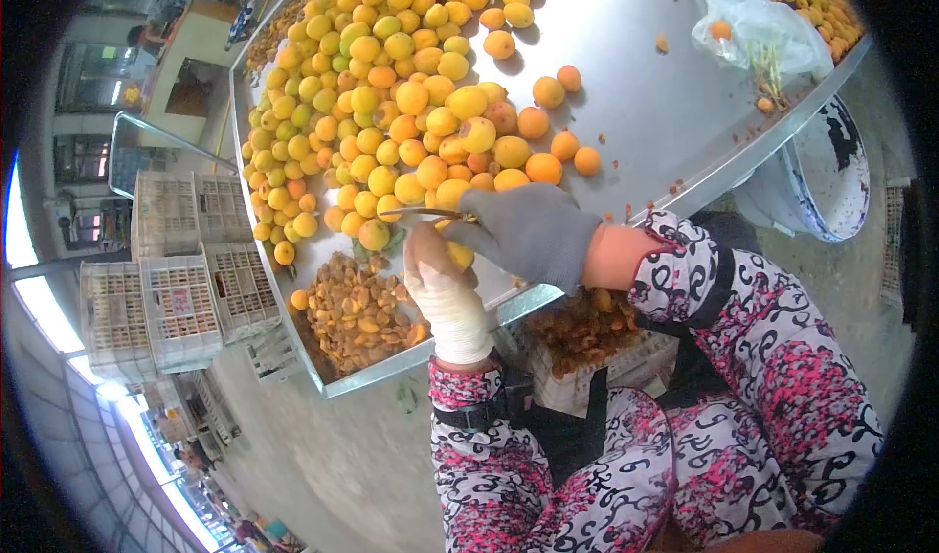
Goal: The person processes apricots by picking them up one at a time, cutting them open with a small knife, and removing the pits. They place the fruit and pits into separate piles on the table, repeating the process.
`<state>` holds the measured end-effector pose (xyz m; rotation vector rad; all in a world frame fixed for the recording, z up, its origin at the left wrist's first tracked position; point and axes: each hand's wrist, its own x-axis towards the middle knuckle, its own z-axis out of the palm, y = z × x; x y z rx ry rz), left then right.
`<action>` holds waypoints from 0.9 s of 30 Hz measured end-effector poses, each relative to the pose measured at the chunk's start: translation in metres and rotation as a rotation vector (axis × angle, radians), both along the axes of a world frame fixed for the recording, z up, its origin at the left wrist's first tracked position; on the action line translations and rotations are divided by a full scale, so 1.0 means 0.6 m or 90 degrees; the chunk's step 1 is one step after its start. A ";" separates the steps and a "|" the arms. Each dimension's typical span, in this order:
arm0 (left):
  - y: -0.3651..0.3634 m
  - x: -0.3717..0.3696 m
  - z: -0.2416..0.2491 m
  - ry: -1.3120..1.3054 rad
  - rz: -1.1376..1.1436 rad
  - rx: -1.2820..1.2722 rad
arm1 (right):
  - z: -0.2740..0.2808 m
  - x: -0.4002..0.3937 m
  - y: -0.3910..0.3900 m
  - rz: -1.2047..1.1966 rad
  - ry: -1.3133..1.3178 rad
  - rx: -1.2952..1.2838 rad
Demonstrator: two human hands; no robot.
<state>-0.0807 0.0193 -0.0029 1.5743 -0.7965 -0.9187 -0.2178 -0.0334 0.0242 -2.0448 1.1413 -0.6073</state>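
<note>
My left hand (440,284), its wrist wrapped in white, is closed around a yellow apricot (459,256), partly hidden by the fingers. Just above it, my right hand (528,235) in a grey glove grips a thin, curved, dark tool (423,211) that reaches over the left fingertips. Both hands are close together over the near edge of a metal table (626,93). Beyond them spreads a large heap of whole apricots (391,113). Left of my left hand lies a pile of brownish-orange apricot pieces (357,313) in the table's corner.
Below the table edge stands a crate with dark orange scraps (582,333). A white bucket (831,176) is at the right, beneath a plastic bag (758,25) on the table. Stacked plastic crates (176,299) stand on the floor at the left.
</note>
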 end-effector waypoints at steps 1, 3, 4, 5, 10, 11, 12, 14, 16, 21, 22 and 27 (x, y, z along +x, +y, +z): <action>0.002 0.006 -0.006 0.009 0.014 -0.027 | 0.002 -0.001 0.000 -0.003 0.000 0.000; -0.004 0.003 -0.011 -0.078 0.050 -0.052 | 0.010 -0.003 -0.004 0.002 -0.018 -0.027; -0.004 0.003 -0.002 -0.077 0.042 -0.050 | 0.009 -0.002 -0.007 -0.006 -0.018 -0.024; -0.005 0.009 0.014 -0.403 -0.047 -0.119 | 0.005 -0.002 -0.016 -0.001 0.065 -0.025; 0.006 -0.010 0.060 -0.364 -0.060 -0.129 | 0.003 -0.030 -0.039 -0.044 -0.030 0.024; 0.000 -0.002 0.047 -0.280 -0.075 -0.113 | -0.045 -0.022 -0.035 -0.014 -0.057 -0.384; -0.006 0.004 0.038 -0.198 -0.095 -0.095 | -0.033 -0.018 -0.030 -0.010 -0.057 -0.388; -0.011 -0.016 0.034 -0.060 -0.076 -0.108 | -0.004 -0.017 -0.014 -0.051 -0.376 0.517; -0.016 -0.039 0.040 -0.243 -0.118 -0.266 | -0.008 -0.015 -0.014 -0.012 -0.457 0.575; 0.000 -0.048 0.047 -0.054 -0.191 -0.224 | -0.007 -0.020 -0.030 -0.078 -0.529 0.513; 0.002 -0.035 0.043 0.004 -0.210 -0.204 | -0.008 -0.020 -0.034 -0.080 -0.527 0.480; 0.000 -0.031 0.052 0.089 -0.285 -0.158 | 0.016 -0.030 -0.035 -0.102 -0.365 0.437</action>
